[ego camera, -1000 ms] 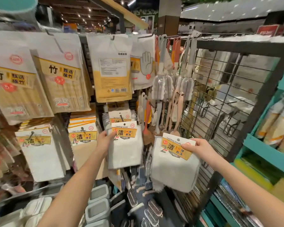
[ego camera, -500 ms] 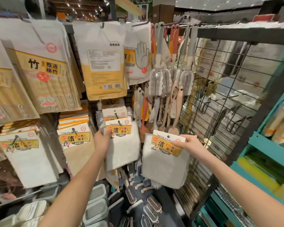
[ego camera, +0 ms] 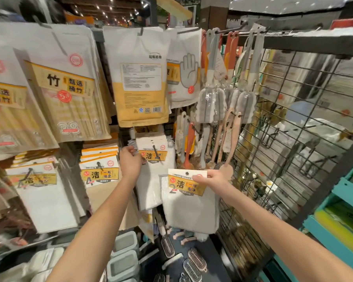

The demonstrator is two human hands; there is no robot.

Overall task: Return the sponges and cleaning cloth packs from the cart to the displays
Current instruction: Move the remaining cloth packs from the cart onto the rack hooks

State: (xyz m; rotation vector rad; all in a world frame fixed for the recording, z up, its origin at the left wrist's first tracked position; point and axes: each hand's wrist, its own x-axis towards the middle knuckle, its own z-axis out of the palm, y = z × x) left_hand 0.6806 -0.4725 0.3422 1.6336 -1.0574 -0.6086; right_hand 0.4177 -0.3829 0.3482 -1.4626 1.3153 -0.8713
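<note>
My right hand [ego camera: 211, 179] pinches the yellow header card of a white cleaning cloth pack [ego camera: 189, 204], holding it in the air in front of the display, a little below and right of the hook. My left hand [ego camera: 129, 162] grips the left edge of the stack of matching cloth packs [ego camera: 155, 171] hanging on a black peg hook [ego camera: 155, 152]. More cloth packs [ego camera: 99, 174] with a different label hang to the left. No sponge or cart is in view.
Bamboo packs [ego camera: 65, 98] and glove packs [ego camera: 139, 78] hang above. Long-handled brushes [ego camera: 214, 106] hang right of the hook, close to my right hand. A black wire grid panel [ego camera: 293, 129] stands at right, teal shelving [ego camera: 338, 220] beyond it. Grey boxes [ego camera: 124, 259] and scrub brushes sit below.
My left hand has slid up from the hanging pack's side to its header at the hook. My right hand has brought its pack a little closer to the hanging stack.
</note>
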